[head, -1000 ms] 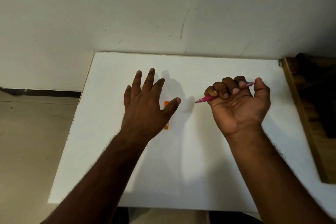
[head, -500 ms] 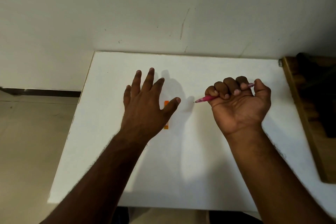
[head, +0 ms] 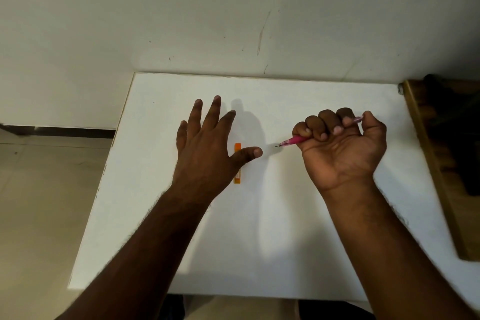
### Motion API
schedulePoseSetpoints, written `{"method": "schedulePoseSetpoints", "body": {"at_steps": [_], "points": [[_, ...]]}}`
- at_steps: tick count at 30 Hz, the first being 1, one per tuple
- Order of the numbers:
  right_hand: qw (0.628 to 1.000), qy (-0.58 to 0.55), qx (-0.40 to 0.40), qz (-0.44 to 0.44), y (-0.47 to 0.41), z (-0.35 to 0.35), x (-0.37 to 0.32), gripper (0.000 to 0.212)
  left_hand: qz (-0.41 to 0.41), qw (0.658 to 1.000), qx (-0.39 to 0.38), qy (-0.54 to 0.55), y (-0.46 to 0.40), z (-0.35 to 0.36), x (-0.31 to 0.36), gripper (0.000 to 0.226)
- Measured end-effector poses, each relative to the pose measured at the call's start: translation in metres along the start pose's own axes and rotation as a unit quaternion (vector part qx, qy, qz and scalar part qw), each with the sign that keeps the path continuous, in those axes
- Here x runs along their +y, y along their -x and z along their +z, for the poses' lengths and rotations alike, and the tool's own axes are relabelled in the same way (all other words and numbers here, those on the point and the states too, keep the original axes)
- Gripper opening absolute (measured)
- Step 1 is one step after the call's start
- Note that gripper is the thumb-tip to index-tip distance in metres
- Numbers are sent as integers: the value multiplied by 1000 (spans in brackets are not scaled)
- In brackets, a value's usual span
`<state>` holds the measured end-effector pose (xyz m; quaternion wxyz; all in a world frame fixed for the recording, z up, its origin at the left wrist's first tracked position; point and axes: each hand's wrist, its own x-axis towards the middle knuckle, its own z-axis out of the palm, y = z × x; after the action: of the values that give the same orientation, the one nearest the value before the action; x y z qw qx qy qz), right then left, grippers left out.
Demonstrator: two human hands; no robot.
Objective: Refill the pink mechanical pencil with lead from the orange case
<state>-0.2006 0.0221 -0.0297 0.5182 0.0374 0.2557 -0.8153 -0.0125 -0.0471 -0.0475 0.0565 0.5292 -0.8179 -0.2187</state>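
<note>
Far left: beige tiled floor (head: 39, 202), a dark skirting strip at the wall foot. The white table (head: 155, 215) has its left edge running diagonally, its far edge tight against a scuffed off-white wall (head: 233, 21).

Left hand (head: 205, 153): back up, forearm coming in from the lower left, fingers straight and spread, holding nothing. Whether the palm touches the tabletop or floats just above it is hard to say; its shadow falls just right of the fingertips. The thumb juts right and crosses over the orange case (head: 237, 163), a slim flat rectangular bar lying lengthwise on the table, one end showing beyond the thumb, the other below it near the heel of the hand.

Bare matte white surface between the thumb tip and the pencil's point.

Right hand (head: 342, 153): palm turned up toward the camera, four fingers curled tight over the pink mechanical pencil (head: 294, 141), thumb upright at its rear end. The translucent pink barrel emerges beside the little finger, with the metal tip pointing left, raised off the table.

Far right: a wooden ledge (head: 436, 163) flanks the table, something dark on it.
</note>
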Motion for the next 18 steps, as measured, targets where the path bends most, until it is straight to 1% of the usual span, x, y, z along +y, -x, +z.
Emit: {"method": "schedulePoseSetpoints", "body": {"at_steps": [5, 8, 13, 15, 18], "points": [[1000, -4, -13, 14, 1, -1, 0, 42, 1, 1000, -3, 4, 0, -1, 0, 99], [1000, 4, -6, 10, 1, 1, 0, 40, 1, 1000, -2, 4, 0, -1, 1, 103], [999, -7, -21, 29, 1, 1, 0, 43, -1, 1000, 15, 27, 2, -1, 3, 104], [1000, -7, -18, 23, 1, 1, 0, 42, -1, 999, 25, 40, 2, 0, 4, 102], [1000, -10, -16, 10, 1, 1, 0, 40, -2, 999, 28, 47, 2, 0, 4, 108]]}}
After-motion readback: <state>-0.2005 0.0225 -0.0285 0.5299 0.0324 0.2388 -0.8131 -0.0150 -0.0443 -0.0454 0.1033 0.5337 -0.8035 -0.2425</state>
